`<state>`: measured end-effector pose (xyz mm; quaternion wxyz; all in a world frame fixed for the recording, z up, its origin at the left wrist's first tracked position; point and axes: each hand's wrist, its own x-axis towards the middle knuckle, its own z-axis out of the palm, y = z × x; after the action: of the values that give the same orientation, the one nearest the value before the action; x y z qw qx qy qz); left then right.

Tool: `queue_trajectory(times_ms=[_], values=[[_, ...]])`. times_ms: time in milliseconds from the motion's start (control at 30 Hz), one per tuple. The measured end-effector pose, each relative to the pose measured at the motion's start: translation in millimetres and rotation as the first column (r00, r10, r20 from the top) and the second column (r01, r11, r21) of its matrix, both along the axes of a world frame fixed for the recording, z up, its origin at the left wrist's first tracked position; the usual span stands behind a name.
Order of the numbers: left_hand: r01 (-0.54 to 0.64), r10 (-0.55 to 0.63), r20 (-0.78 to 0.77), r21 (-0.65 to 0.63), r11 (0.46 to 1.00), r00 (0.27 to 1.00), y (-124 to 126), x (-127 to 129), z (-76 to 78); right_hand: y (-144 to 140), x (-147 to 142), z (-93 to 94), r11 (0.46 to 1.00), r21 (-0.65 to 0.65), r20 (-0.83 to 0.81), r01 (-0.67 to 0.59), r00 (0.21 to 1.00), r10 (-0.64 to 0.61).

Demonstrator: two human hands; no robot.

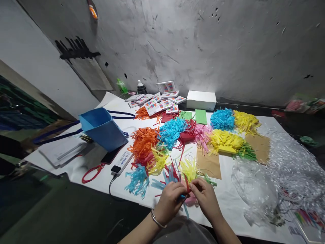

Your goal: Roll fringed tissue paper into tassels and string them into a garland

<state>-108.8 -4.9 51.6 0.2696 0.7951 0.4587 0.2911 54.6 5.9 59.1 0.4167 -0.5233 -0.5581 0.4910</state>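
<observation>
My left hand, with a bracelet at the wrist, is closed on a bunch of thin blue and red paper strips. Close beside it, my right hand pinches a red strip between thumb and fingertips. Pale yellow fringe lies just beyond the fingers, and pink paper shows partly beneath them. To the left are a light blue fringe bundle and a yellow one. Orange fringe and brighter blue fringe are heaped farther back.
A blue bag, red-handled scissors and a power bank with a cable occupy the left. Printed packs and a white box line the wall. Brown paper, yellow fringe and clear plastic lie rightward.
</observation>
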Motion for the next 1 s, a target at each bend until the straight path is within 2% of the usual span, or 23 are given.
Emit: queue_trajectory(times_ms=[33, 100, 167, 200, 233, 267, 300, 333, 400, 433, 533, 633, 700, 800, 867, 933, 1000], values=[[0.025, -0.025, -0.010, -0.051, 0.998, 1.000, -1, 2, -3.9, 3, 4, -0.9, 0.996, 0.057, 0.023, 0.064, 0.998, -0.065], [0.048, -0.045, 0.021, -0.200, 0.979, 0.999, -1, 5, -12.7, 10, 16, -2.8, 0.959, 0.086, -0.042, 0.270, 0.963, -0.267], [0.005, 0.027, 0.083, -0.359, 0.933, 0.996, 0, 6, -20.5, 16, 28, -4.9, 0.880, 0.027, -0.163, 0.475, 0.870, -0.465], [-0.040, 0.095, 0.111, -0.422, 0.906, 0.989, 2, 6, -23.2, 16, 33, -5.8, 0.860, -0.006, -0.195, 0.510, 0.843, -0.502], [-0.078, 0.159, 0.137, -0.470, 0.880, 0.978, 4, 5, -24.9, 15, 35, -6.2, 0.877, -0.035, -0.204, 0.479, 0.855, -0.476], [-0.097, 0.204, 0.165, -0.497, 0.862, 0.965, 6, 4, -25.6, 13, 34, -6.0, 0.921, -0.059, -0.196, 0.384, 0.901, -0.388], [-0.094, 0.224, 0.199, -0.509, 0.855, 0.954, 8, 4, -25.2, 9, 30, -5.3, 0.969, -0.079, -0.175, 0.234, 0.954, -0.245], [-0.076, 0.225, 0.237, -0.509, 0.857, 0.945, 9, 4, -23.9, 4, 25, -4.2, 0.994, -0.087, -0.150, 0.069, 0.985, -0.081], [-0.015, 0.191, 0.309, -0.494, 0.870, 0.932, 11, 5, -19.2, -3, 10, -0.9, 0.985, -0.049, -0.079, -0.163, 0.984, 0.159], [0.009, 0.179, 0.334, -0.490, 0.872, 0.926, 11, 6, -16.2, -6, 3, 0.7, 0.979, -0.011, -0.028, -0.202, 0.979, 0.201], [0.033, 0.201, 0.404, -0.504, 0.863, 0.892, 9, 8, -7.8, -5, -6, 3.4, 0.988, 0.046, 0.071, -0.145, 0.987, 0.142], [0.051, 0.279, 0.489, -0.559, 0.828, 0.826, 8, 8, -5.2, -1, -1, 1.3, 0.995, -0.015, 0.008, -0.094, 0.996, 0.094], [0.094, 0.386, 0.565, -0.642, 0.761, 0.730, 8, 8, -7.3, -1, 3, -1.5, 0.998, -0.052, -0.063, -0.030, 0.998, 0.026], [0.195, 0.604, 0.609, -0.768, 0.610, 0.514, 9, 10, -11.3, -6, 5, -3.8, 0.992, -0.094, -0.082, 0.082, 0.993, -0.090], [0.258, 0.689, 0.588, -0.807, 0.531, 0.423, 10, 11, -11.3, -10, 4, -2.5, 0.993, -0.090, -0.041, 0.073, 0.996, -0.077], [0.304, 0.717, 0.585, -0.811, 0.500, 0.381, 11, 13, -8.7, -13, 1, 0.6, 0.997, -0.069, -0.004, 0.038, 0.999, -0.039], [0.330, 0.726, 0.595, -0.801, 0.500, 0.346, 12, 14, -5.3, -14, -2, 4.0, 0.998, -0.058, 0.013, 0.039, 0.999, -0.038]])
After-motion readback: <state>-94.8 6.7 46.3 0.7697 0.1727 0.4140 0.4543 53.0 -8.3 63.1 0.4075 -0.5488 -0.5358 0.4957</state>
